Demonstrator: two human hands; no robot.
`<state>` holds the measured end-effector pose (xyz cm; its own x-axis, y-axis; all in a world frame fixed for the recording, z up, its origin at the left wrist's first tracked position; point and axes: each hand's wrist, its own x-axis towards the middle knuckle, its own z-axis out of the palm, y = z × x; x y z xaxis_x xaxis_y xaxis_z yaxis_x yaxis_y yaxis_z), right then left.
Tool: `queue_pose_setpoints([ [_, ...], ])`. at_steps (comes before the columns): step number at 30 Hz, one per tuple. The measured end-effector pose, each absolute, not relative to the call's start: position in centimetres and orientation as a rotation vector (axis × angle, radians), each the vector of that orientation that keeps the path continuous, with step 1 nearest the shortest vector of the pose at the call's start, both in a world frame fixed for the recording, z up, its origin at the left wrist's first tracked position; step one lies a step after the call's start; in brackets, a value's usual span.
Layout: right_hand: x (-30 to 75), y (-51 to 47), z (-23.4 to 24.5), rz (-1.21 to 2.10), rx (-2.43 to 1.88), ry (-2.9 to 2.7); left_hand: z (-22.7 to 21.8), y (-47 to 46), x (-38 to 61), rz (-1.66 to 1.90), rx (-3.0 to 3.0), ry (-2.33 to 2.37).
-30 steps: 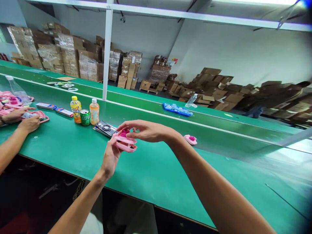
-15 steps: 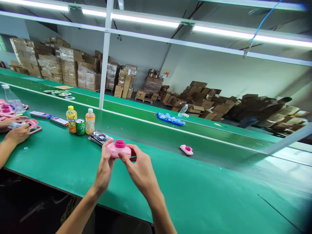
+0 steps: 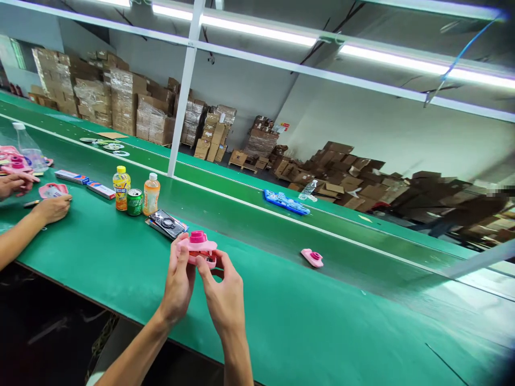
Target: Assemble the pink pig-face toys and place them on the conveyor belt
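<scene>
The green worktop [image 3: 301,332] is the biggest thing in view. Places below are given from the pink toy camera [image 3: 198,247], which is held up just above the worktop's near half.

- **Blue tray** [image 3: 286,202]: well beyond the camera, to the right.
- **Dark flat device** [image 3: 167,223]: just behind the camera, to the left.
- **Two drink bottles** [image 3: 151,194] and a **green can** [image 3: 134,202]: farther left of it.
- **Second pink camera** [image 3: 313,258]: lying apart, to the right.
- **Co-worker's hand** [image 3: 52,208]: far to the left.

The left hand [image 3: 179,284] is closed around the camera's left end. The right hand [image 3: 223,295] pinches its underside with the fingertips.

The step in hand looks like fitting or checking the lower shell. Further work there would call for a steady left grip while the right fingertips press along the seam.
</scene>
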<state>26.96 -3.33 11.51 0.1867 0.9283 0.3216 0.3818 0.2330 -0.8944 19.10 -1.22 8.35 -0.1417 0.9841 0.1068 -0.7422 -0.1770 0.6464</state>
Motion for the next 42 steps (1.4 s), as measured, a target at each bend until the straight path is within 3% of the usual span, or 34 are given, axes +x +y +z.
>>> queue_pose_setpoints([
  [7,27.1,-3.3,10.3,0.753,-1.198,-1.357,7.8,-0.9,19.3,1.665,0.524,0.472],
  [15,26.6,-2.4,4.9,0.351,-1.166,-1.207,7.1,-1.0,19.4,1.668,0.588,0.476],
  [25,26.8,-2.1,3.1,0.613,-1.055,-0.878,4.7,0.1,19.2,1.581,0.667,0.486],
  [35,29.1,-1.2,1.1,1.031,-1.135,-1.155,-1.3,2.2,18.8,1.481,0.734,0.754],
  [42,39.0,7.3,-0.9,0.442,-1.522,-1.403,-7.5,1.1,11.4,1.258,1.733,1.265],
])
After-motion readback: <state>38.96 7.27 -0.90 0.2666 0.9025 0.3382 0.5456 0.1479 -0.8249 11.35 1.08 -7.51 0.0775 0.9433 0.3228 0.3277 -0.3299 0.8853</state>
